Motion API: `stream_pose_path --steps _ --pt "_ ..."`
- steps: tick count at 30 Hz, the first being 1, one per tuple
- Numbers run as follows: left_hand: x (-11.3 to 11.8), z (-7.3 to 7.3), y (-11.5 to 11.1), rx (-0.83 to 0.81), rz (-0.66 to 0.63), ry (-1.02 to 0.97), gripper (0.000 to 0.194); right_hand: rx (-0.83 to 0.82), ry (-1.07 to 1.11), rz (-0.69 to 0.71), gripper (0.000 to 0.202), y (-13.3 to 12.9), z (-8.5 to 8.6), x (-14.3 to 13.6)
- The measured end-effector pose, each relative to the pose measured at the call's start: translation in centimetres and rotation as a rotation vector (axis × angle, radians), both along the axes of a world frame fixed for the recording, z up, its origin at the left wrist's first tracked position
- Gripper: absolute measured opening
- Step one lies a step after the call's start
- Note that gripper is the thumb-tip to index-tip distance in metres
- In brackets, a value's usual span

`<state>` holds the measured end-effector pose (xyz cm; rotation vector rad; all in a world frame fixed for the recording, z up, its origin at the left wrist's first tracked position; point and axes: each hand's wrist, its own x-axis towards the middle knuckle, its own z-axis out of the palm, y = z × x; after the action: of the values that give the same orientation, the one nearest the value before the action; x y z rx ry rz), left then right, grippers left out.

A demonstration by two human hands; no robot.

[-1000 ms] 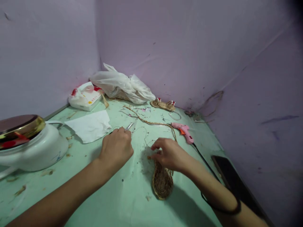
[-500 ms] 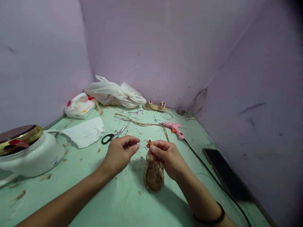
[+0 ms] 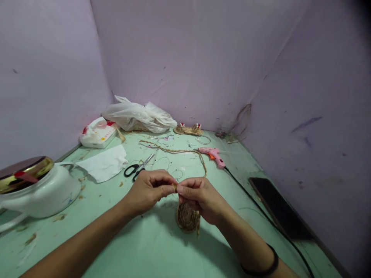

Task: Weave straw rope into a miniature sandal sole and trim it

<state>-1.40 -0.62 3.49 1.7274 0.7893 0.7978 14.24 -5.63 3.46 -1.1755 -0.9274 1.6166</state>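
Note:
My left hand (image 3: 152, 191) is closed, thumb against index finger, on a small brown bit at the tip of a braided straw piece. My right hand (image 3: 199, 197) pinches the same piece from the other side, and the two hands' fingertips meet. The coiled body of the braided straw piece (image 3: 187, 218) hangs below my right fingers, with a short strand dangling at its right edge. Its upper part is hidden behind the fingers. Black-handled scissors (image 3: 139, 169) lie just beyond my left hand. A pink glue gun (image 3: 213, 155) rests past my right hand.
A braided cord (image 3: 174, 151) stretches across the green table. A finished straw piece with red and white beads (image 3: 188, 130) lies near the back wall beside a white plastic bag (image 3: 142, 117). White paper (image 3: 104, 164) and a white pot (image 3: 43, 193) stand left; a dark phone (image 3: 279, 208) lies right.
My left hand has moved right and now meets my right hand at the straw piece's tip, its fingers closed. My right hand has lowered slightly, and the coiled part has turned.

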Motion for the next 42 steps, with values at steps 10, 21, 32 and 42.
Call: stream_pose_path --steps 10,21,32,42 --pt "-0.1 -0.6 -0.7 0.275 0.043 0.053 0.014 -0.017 0.018 -0.055 0.014 0.2 -0.9 -0.7" --pt "0.2 -2.1 -0.8 -0.176 -0.038 -0.289 0.010 -0.010 0.009 -0.026 0.019 0.0 -0.9 -0.6" --pt "-1.4 1.0 2.0 -0.136 0.153 -0.044 0.014 0.082 -0.003 -0.245 0.021 -0.4 -0.1 2.1" --pt "2.4 0.0 5.4 0.336 0.079 0.777 0.018 0.202 0.133 -0.645 0.016 0.7 0.3 5.4"
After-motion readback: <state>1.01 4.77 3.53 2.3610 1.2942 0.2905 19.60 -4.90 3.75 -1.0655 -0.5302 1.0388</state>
